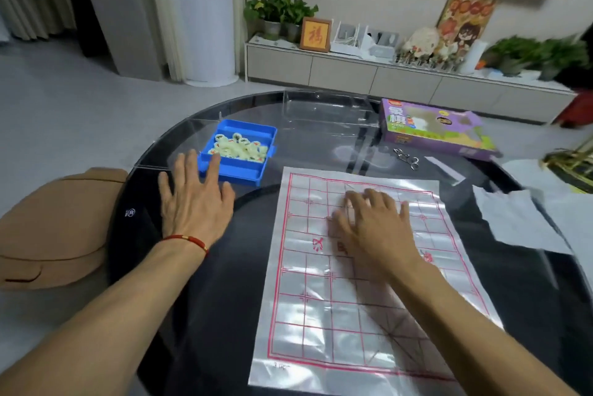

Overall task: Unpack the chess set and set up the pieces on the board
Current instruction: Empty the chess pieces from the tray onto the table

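A thin plastic chess board sheet [362, 315] with a red grid lies flat on the dark glass table [199, 315]. My right hand [373, 222] presses flat on the sheet's upper middle, fingers spread. A blue plastic tray [239, 168] holding several pale round chess pieces [237, 147] sits to the left of the sheet, at the far side. My left hand [194, 196] hovers spread and empty just in front of the tray, its fingertips at the tray's near left edge.
The purple chess set box [433, 129] lies at the far right, with a clear plastic lid [324, 107] to its left. Metal ring puzzles [406, 158] and white paper [519, 219] lie right of the sheet. A tan stool [57, 225] stands left of the table.
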Motion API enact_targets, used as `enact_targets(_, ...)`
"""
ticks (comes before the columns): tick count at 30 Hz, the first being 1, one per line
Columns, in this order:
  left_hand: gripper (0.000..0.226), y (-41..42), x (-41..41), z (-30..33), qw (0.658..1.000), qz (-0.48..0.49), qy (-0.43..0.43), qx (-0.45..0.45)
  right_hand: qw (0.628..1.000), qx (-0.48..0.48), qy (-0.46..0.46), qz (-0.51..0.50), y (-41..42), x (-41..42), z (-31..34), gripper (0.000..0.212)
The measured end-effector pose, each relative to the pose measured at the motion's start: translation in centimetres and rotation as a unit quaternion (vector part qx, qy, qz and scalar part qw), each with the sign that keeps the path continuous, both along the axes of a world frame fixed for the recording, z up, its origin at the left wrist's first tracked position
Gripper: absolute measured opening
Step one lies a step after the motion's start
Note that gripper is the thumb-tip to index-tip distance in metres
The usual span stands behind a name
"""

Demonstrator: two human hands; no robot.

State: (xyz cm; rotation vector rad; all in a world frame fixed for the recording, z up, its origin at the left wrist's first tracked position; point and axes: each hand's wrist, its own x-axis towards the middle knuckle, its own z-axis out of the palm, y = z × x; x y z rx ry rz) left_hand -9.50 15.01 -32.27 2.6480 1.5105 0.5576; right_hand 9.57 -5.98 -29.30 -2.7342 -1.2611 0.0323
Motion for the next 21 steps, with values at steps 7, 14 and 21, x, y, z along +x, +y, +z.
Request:
enact_targets(7,0.058,-3.3,1.8,1.2,0.997,-0.073,-0.021,0.025,0.998,-0.051,0.013,-0.032,-6.5,3.5,-1.3,0.066)
enact_targets(14,0.059,-4.7,1.7,1.8,0.997,-0.078,-0.023,-0.009,0.999,-0.021,0.017,-0.036,-6.5,3.7,-0.6,0.071)
enact_targets(21,0.059,-4.6,0.9,3.1,0.997,-0.061,-0.039,-0.032,0.997,0.068,0.001,0.021,-2.4,2.9,1.2,0.056)
